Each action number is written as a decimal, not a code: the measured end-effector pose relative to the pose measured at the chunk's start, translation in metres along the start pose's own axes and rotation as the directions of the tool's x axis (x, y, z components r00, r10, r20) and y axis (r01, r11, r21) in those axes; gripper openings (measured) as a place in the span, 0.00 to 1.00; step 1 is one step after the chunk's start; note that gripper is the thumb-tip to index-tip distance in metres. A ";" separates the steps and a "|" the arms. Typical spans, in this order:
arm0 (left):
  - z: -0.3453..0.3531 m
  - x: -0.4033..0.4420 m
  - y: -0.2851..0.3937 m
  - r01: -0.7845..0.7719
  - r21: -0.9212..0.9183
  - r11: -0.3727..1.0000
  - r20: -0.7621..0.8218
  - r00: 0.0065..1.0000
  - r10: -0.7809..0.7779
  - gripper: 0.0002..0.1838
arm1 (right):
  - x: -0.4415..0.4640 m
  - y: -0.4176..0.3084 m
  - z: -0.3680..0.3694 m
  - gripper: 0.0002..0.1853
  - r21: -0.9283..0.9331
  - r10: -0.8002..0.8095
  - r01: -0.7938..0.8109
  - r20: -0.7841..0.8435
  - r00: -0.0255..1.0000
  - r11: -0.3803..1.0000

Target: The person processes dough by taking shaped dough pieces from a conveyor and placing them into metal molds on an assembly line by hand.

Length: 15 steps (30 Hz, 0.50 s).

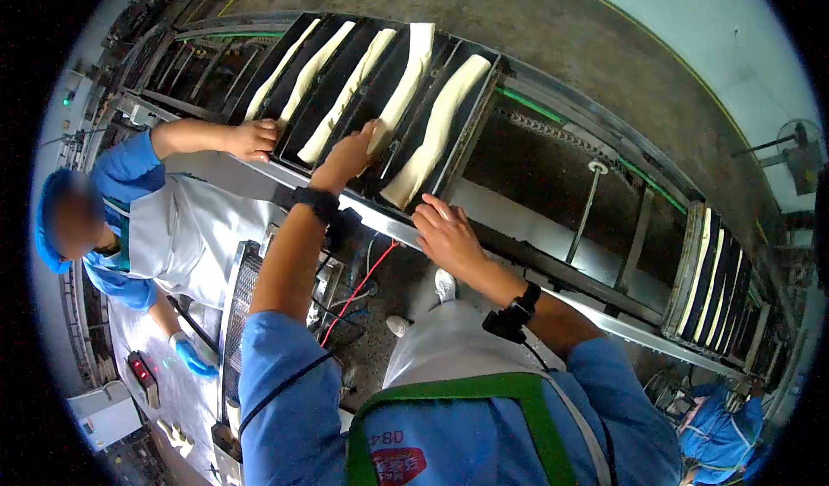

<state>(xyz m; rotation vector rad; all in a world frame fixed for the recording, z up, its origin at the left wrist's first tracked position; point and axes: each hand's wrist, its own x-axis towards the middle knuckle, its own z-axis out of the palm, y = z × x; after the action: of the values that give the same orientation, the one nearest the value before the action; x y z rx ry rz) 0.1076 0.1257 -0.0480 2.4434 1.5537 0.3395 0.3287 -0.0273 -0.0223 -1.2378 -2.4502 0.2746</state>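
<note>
Conveyor (639,332), open beyond tray edge (469,133)

Both arms reach forward from the torso. The left forearm (289,261), bare below the elbow, runs almost straight ahead, and the left hand (347,153) extends over the near edge of the channelled tray (480,104), back upward, knuckles bent and fingers curled inward; its grip is unclear. The right forearm (557,322) slants inward from the right, its elbow bent. The right hand (449,235) is at the tray's near right corner, back up, fingers loosely bent and slightly apart, fingertips pointing toward the rim.
</note>
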 end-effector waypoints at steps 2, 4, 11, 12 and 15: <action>0.004 -0.003 0.006 0.033 0.049 0.998 -0.036 0.999 -0.031 0.27 | 0.001 0.000 0.001 0.19 0.011 -0.005 0.005 0.004 1.000 1.000; -0.016 -0.003 0.019 0.146 0.104 0.984 0.132 0.978 -0.160 0.25 | 0.001 0.000 0.002 0.19 0.021 -0.010 0.010 0.008 1.000 1.000; -0.024 -0.016 0.009 0.012 0.309 0.951 0.235 0.968 -0.088 0.19 | 0.001 0.001 0.000 0.20 -0.005 -0.031 0.031 -0.010 0.999 1.000; -0.025 -0.018 0.011 0.015 0.309 0.951 0.239 0.967 -0.093 0.19 | 0.002 0.001 0.001 0.21 0.000 -0.047 0.047 -0.015 0.999 0.999; -0.030 -0.021 0.039 0.296 0.266 0.917 0.029 0.949 -0.315 0.15 | 0.005 -0.003 -0.003 0.11 -0.036 -0.063 0.058 -0.141 0.988 0.998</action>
<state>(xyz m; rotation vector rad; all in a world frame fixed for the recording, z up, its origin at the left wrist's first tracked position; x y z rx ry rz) 0.1228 0.0924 -0.0094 2.3025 2.0213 -0.0087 0.3248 -0.0247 -0.0173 -1.1519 -2.3729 0.1261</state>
